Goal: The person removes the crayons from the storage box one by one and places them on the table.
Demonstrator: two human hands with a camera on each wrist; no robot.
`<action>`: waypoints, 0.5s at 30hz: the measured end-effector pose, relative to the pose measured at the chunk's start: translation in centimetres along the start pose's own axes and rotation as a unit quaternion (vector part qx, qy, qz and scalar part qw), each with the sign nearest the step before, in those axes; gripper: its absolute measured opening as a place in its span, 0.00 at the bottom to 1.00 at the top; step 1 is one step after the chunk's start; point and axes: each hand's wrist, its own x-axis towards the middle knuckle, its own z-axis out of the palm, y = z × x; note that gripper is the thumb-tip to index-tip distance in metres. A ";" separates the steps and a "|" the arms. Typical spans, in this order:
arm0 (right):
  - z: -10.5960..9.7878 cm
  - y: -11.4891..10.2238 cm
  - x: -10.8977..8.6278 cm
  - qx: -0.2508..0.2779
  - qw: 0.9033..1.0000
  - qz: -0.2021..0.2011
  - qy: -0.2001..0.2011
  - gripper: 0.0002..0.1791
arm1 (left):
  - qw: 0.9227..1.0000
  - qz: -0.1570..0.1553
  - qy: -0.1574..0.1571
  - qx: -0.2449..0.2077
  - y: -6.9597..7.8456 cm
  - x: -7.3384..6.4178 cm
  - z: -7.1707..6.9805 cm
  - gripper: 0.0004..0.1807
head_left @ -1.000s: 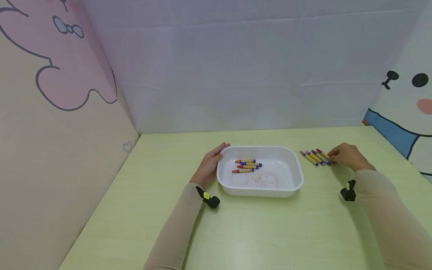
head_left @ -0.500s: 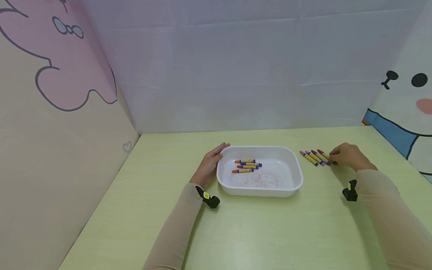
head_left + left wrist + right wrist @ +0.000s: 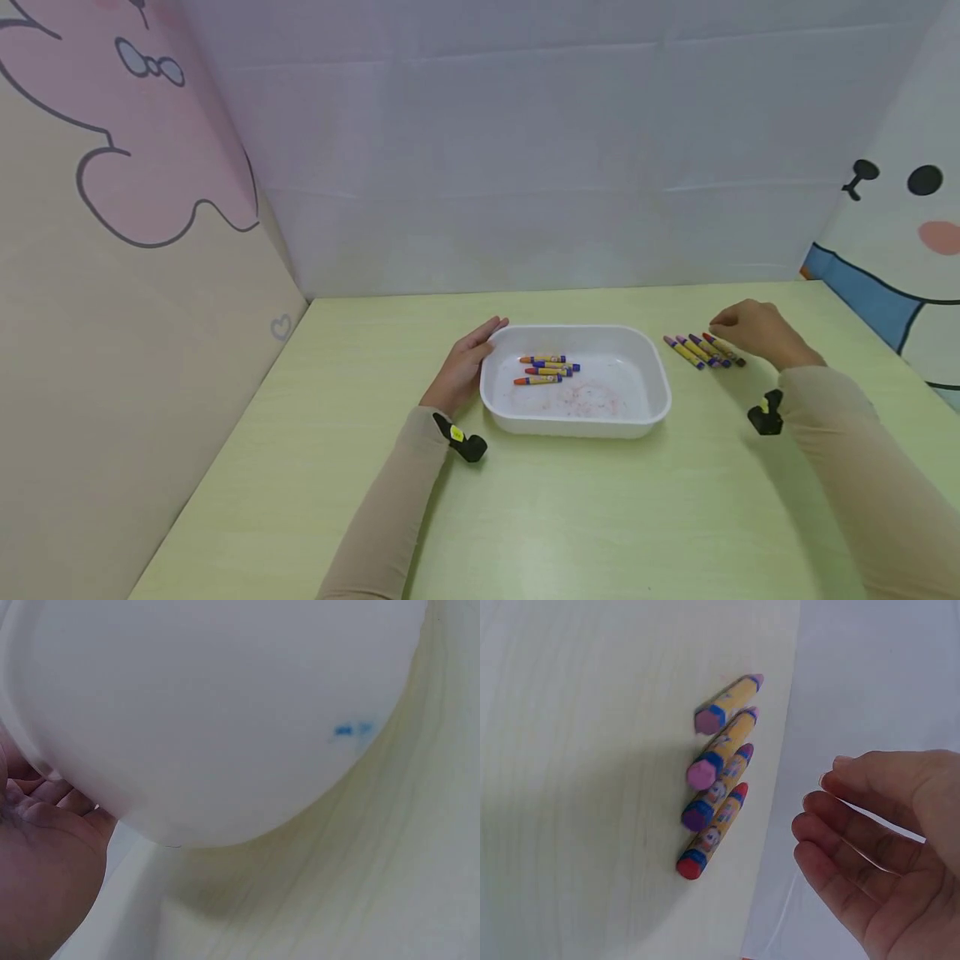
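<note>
A white plastic tray stands on the table, with my left hand gripping its left end at the rim. In the left wrist view the fingers lie against the tray's outer wall. Several crayons with orange, red and blue tips lie inside the tray. To its right, more crayons lie side by side: a red crayon, a purple crayon, a pink crayon and a mauve crayon. Above this row hovers my right hand, fingers loosely bent, holding nothing.
The pale green table meets a white sheet at its back edge. Cartoon-printed walls flank the left and right sides. Reddish smudges mark the tray's floor.
My right hand has come off the red crayon and risen, moving slightly back and left over the row. The left hand and the tray have stayed in place.
</note>
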 end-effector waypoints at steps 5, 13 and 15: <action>-0.2 -1.9 0.4 0.009 1.000 -0.024 0.008 0.22 | 1.000 0.002 -0.002 -0.001 0.2 0.1 0.0 0.28; -1.0 -6.1 1.1 0.018 0.996 -0.083 0.035 0.20 | 1.000 0.003 0.002 -0.002 0.2 0.3 0.0 0.28; -1.1 -7.3 1.3 0.024 0.995 -0.093 0.040 0.20 | 1.000 0.005 0.001 -0.002 0.2 0.3 0.1 0.28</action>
